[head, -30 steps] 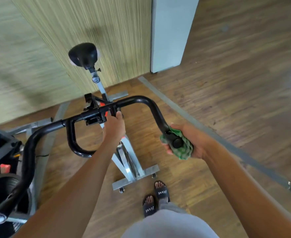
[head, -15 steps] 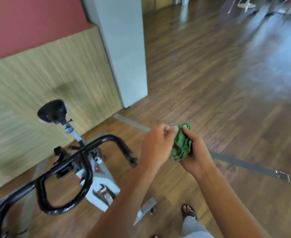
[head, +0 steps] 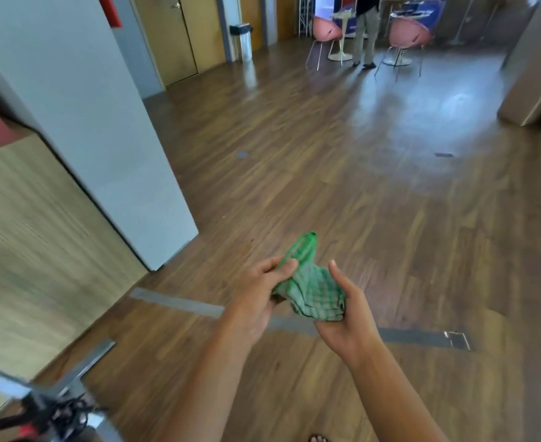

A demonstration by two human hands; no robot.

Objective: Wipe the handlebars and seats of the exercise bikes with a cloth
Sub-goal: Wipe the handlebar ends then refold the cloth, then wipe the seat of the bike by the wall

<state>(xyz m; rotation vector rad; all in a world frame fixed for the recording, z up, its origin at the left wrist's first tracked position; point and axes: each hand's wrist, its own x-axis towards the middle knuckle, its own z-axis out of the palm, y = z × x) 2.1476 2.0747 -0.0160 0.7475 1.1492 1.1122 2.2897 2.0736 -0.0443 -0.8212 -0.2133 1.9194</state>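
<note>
We have the green checked cloth (head: pixel 313 288) up in front of us, between both hands and clear of everything else. The right hand (head: pixel 347 317) cups the bunched bulk of it from below, its fingers (head: pixel 337 275) curled narrow around the fabric. The left hand (head: pixel 256 298) pinches a loose upper fold, so one corner stands up free above the grip. Neither hand is on a bike: only a blurred bit of the bike (head: pixel 36 409) shows at the lower left corner, well apart from the cloth, and we cannot see its handlebars or seat from here.

We judge the step in hand to be refolding the cloth to a fresh face before more wiping. To do it well, we should let the left fingers draw the loose fold outward while the right hand slackens just enough to let the fabric slide, then lay that fold flat over the bundle so a smooth side faces the palm. A flat pad with no trailing corner will wrap a bar better and will not catch on the bike's knobs or frame. The cloth looks thin and limp, so it will slump unless the right hand keeps supporting it underneath; if both grips loosen at once it could drop to the wooden floor (head: pixel 390 193). Our gaze is out across the room, so we should bring it back down toward the bike before reaching in.
</note>
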